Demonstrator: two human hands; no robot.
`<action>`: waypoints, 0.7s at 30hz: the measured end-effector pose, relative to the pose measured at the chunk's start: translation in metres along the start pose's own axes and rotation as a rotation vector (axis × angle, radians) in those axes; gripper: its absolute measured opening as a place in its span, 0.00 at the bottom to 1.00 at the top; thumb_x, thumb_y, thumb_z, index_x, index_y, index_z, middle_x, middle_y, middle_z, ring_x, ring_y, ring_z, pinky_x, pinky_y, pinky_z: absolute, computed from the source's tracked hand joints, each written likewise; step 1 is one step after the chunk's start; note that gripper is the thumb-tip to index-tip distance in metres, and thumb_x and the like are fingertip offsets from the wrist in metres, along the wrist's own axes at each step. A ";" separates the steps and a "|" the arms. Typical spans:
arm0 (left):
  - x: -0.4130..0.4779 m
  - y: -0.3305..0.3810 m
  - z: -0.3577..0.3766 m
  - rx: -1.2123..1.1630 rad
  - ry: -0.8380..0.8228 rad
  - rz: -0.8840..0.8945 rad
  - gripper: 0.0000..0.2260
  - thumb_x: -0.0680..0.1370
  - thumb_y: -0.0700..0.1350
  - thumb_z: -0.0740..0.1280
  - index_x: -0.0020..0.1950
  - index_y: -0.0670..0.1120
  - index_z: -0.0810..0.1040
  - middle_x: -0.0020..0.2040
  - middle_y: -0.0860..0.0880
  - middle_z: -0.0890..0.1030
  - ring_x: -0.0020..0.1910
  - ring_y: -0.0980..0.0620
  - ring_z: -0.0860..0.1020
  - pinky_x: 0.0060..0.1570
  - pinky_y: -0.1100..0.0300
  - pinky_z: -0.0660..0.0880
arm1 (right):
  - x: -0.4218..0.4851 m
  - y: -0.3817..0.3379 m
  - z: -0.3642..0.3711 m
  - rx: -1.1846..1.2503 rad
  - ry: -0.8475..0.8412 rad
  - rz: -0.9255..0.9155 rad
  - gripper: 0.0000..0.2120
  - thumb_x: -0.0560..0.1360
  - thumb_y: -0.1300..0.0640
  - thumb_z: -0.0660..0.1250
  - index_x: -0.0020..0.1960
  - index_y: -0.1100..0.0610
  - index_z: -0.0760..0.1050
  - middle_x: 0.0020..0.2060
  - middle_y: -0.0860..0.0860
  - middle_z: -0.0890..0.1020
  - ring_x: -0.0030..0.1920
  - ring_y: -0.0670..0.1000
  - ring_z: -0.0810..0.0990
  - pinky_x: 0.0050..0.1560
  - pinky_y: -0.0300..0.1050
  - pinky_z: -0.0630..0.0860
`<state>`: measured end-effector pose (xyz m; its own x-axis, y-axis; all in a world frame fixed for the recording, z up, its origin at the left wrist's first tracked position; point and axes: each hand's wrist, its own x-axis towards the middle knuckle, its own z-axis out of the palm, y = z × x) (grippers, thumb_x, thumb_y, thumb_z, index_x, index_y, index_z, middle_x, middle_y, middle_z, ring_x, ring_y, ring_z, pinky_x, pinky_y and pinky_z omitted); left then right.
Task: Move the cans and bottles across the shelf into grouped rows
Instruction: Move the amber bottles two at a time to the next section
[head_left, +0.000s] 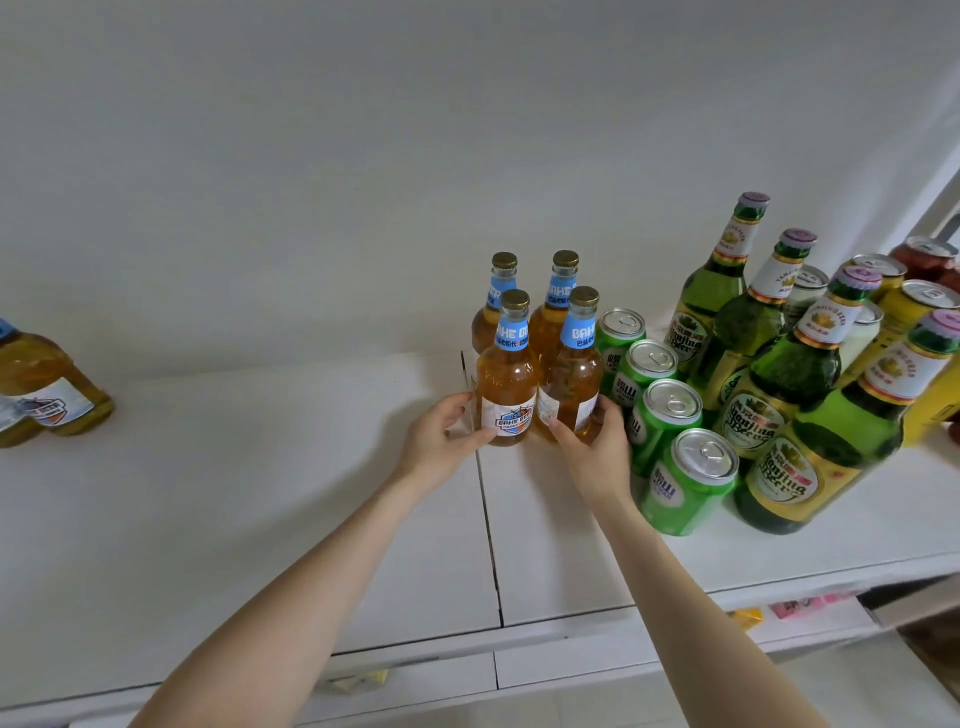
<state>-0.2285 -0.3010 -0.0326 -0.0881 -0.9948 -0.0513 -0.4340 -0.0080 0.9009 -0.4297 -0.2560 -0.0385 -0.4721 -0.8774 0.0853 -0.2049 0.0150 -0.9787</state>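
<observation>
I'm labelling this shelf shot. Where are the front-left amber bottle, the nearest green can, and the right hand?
front-left amber bottle (506, 382): head view, on its amber body above the label.
nearest green can (675, 493): head view, on its green side wall.
right hand (597, 449): head view, on the back of the hand.

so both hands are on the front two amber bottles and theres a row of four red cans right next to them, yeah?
Not quite: the four cans are green, not red, as the head view shows. The rest holds: the left hand and right hand are on the front two amber bottles, with that can row right beside them.
</observation>
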 end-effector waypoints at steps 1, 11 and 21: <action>-0.003 -0.002 -0.004 0.071 0.005 0.026 0.26 0.73 0.50 0.76 0.69 0.50 0.75 0.63 0.50 0.78 0.62 0.53 0.75 0.60 0.59 0.72 | -0.005 -0.002 0.000 -0.037 0.012 0.003 0.29 0.71 0.59 0.77 0.68 0.56 0.70 0.53 0.39 0.79 0.49 0.26 0.76 0.47 0.22 0.71; -0.052 -0.007 -0.040 0.790 0.149 0.373 0.22 0.80 0.51 0.64 0.72 0.44 0.71 0.71 0.42 0.73 0.71 0.42 0.70 0.69 0.50 0.67 | -0.065 -0.014 -0.013 -0.758 0.021 -0.190 0.27 0.73 0.52 0.72 0.67 0.62 0.70 0.56 0.61 0.77 0.56 0.64 0.75 0.50 0.57 0.74; -0.138 -0.023 -0.073 1.038 0.120 0.317 0.27 0.81 0.57 0.57 0.78 0.50 0.60 0.79 0.43 0.61 0.79 0.43 0.56 0.77 0.45 0.51 | -0.140 -0.027 -0.020 -1.158 -0.080 -0.366 0.32 0.75 0.43 0.67 0.73 0.57 0.66 0.68 0.56 0.73 0.67 0.60 0.71 0.66 0.59 0.66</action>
<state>-0.1413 -0.1705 -0.0146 -0.2655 -0.9406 0.2117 -0.9570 0.2838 0.0605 -0.3754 -0.1238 -0.0199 -0.1807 -0.9458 0.2697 -0.9781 0.1441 -0.1500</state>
